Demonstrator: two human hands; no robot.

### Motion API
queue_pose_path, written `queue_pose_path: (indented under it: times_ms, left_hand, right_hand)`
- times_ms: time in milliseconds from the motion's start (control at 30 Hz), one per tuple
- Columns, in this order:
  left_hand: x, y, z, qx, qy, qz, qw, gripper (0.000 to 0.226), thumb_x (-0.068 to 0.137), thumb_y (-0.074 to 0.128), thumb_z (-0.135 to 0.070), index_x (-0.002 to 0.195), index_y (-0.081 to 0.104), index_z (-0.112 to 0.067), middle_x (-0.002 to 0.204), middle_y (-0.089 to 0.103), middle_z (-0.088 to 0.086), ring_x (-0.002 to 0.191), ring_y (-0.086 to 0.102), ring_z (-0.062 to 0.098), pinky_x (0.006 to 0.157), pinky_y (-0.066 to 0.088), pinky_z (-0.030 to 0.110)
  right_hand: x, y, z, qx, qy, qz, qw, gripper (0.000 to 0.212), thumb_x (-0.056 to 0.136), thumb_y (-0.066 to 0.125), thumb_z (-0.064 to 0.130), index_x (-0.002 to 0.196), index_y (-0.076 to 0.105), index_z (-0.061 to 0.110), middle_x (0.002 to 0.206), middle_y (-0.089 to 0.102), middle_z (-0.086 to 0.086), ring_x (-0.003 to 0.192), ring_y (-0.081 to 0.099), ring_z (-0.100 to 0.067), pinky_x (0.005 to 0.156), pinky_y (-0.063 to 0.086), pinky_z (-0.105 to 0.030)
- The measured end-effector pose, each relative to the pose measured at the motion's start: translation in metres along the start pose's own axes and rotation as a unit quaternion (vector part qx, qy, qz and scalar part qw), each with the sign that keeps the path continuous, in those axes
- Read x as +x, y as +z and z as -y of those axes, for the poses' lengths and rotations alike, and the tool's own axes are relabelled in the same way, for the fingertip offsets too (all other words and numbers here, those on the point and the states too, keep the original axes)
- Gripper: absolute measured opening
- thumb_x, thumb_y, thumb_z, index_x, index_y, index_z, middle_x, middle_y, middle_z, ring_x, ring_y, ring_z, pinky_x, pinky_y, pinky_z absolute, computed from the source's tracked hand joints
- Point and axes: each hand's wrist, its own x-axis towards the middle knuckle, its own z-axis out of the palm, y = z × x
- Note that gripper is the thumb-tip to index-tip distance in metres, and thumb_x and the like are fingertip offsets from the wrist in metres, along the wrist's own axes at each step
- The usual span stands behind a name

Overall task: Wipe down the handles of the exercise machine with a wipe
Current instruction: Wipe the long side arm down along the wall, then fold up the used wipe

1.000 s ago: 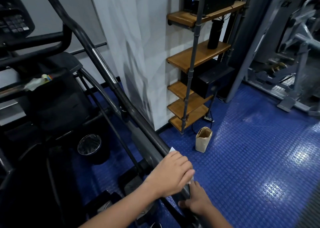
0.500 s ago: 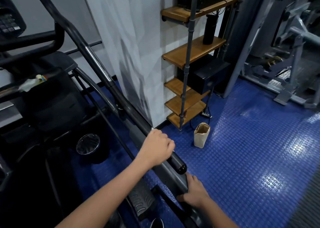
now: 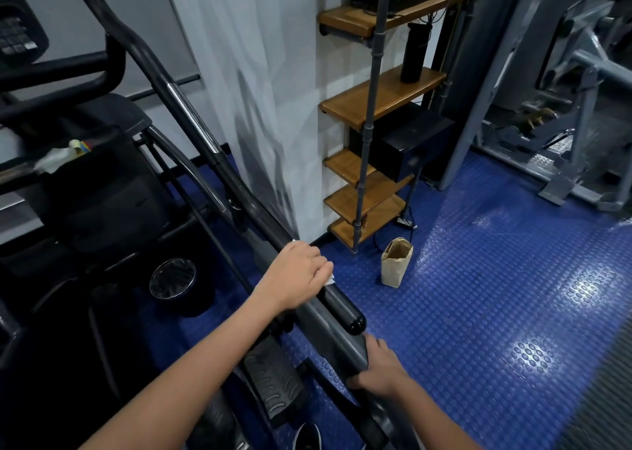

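Observation:
The exercise machine's long black handle slopes from the upper left down to a rounded end cap near the centre. My left hand is wrapped over this handle a little above the end cap, pressing a white wipe against it; only the wipe's corners show past my fingers. My right hand grips the grey bar just below and beside the end cap. The handle has a chrome section higher up.
A brown paper bag stands on the blue studded floor by a wooden shelf unit holding a black bottle. A ribbed foot pedal lies below my arms. The machine's console is top left; a grey weight machine stands at right.
My left hand has slid with the wipe up the handle away from its end, uncovering the black end cap. My right hand stays on the grey bar.

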Motion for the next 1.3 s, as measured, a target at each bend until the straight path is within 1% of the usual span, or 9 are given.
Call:
queue_pose_path:
  times_ms: [133,367,467,633,733,867,1000,1133,1300]
  left_hand:
    - [-0.015,0.004,-0.041,-0.011,0.014,-0.007,1.000,0.053,0.105,0.023,-0.037,0.073,0.062,-0.022,0.067,0.054,-0.008,0.070,0.046,0.009,0.095,0.038,0.031]
    - [-0.063,0.021,-0.055,-0.028,0.160,0.005,0.987,0.041,0.107,0.030,-0.048,0.137,0.047,-0.026,0.136,0.048,-0.011,0.138,0.035,0.011,0.120,0.020,0.033]
    - [-0.057,0.021,-0.030,-0.022,0.165,0.008,0.986,0.048,0.107,0.031,-0.048,0.148,0.040,-0.027,0.150,0.042,-0.009,0.146,0.026,0.010,0.122,0.017,0.032]
    - [-0.046,0.013,-0.025,-0.151,0.084,-0.014,0.985,0.039,0.107,0.035,-0.042,0.131,0.061,-0.024,0.136,0.058,-0.013,0.137,0.041,0.003,0.119,0.023,0.025]
    - [-0.033,-0.003,-0.019,-0.149,0.042,-0.044,0.987,0.039,0.108,0.032,-0.041,0.102,0.064,-0.020,0.103,0.067,-0.009,0.106,0.060,0.009,0.105,0.039,0.031]
    - [-0.012,-0.029,0.011,-0.097,-0.027,-0.095,0.990,0.040,0.108,0.031,-0.040,0.083,0.057,-0.024,0.078,0.059,-0.011,0.077,0.056,0.010,0.084,0.046,0.035]
    - [0.002,-0.064,0.032,0.036,-0.084,-0.058,0.994,0.042,0.104,0.019,-0.045,0.078,0.047,-0.028,0.076,0.053,-0.009,0.078,0.058,0.020,0.084,0.042,0.036]
    - [0.001,-0.095,0.044,0.078,-0.146,-0.054,0.985,0.047,0.103,0.020,-0.047,0.093,0.056,-0.019,0.093,0.060,0.001,0.091,0.058,0.027,0.084,0.043,0.043]
    - [-0.034,-0.123,0.072,0.035,-0.235,-0.082,0.968,0.043,0.104,0.028,-0.047,0.097,0.054,-0.015,0.094,0.054,0.006,0.092,0.056,0.031,0.074,0.049,0.044]
  right_hand:
    - [-0.001,0.001,0.000,-0.007,0.004,-0.008,1.000,0.109,0.068,0.079,0.042,0.155,0.015,0.026,0.132,0.037,0.001,0.123,0.039,-0.021,0.104,0.039,-0.034]
    - [-0.003,0.002,0.001,-0.009,0.005,-0.014,1.000,0.101,0.063,0.077,0.047,0.148,0.026,0.027,0.126,0.040,0.002,0.119,0.043,-0.021,0.101,0.042,-0.035]
    - [-0.003,0.001,-0.001,-0.014,-0.005,-0.010,1.000,0.106,0.064,0.076,0.048,0.152,0.020,0.028,0.124,0.037,0.003,0.120,0.042,-0.021,0.100,0.041,-0.033]
    - [-0.002,-0.015,-0.003,0.010,-0.003,0.055,0.998,0.110,0.067,0.083,0.046,0.155,0.018,0.028,0.132,0.036,0.002,0.122,0.041,-0.017,0.104,0.039,-0.029]
    - [-0.001,-0.048,0.002,0.020,-0.005,0.071,0.997,0.108,0.071,0.084,0.043,0.156,0.022,0.022,0.156,0.030,-0.002,0.141,0.035,-0.020,0.114,0.034,-0.032]
    - [0.004,-0.104,0.028,-0.028,-0.056,0.036,0.997,0.086,0.084,0.075,0.023,0.155,0.027,0.017,0.158,0.033,-0.002,0.143,0.036,-0.019,0.113,0.035,-0.029]
    - [0.007,-0.148,0.068,-0.067,-0.095,-0.014,0.993,0.062,0.091,0.055,0.010,0.149,0.038,0.024,0.155,0.038,-0.003,0.134,0.047,-0.021,0.097,0.047,-0.026]
    - [0.005,-0.174,0.122,-0.109,-0.145,-0.052,0.982,0.059,0.090,0.045,0.004,0.146,0.045,0.023,0.151,0.042,-0.004,0.130,0.050,-0.024,0.085,0.049,-0.022]
    - [0.001,-0.181,0.209,-0.139,-0.222,-0.087,0.961,0.053,0.092,0.046,0.009,0.144,0.049,0.022,0.146,0.048,-0.010,0.126,0.052,-0.027,0.095,0.046,-0.030]
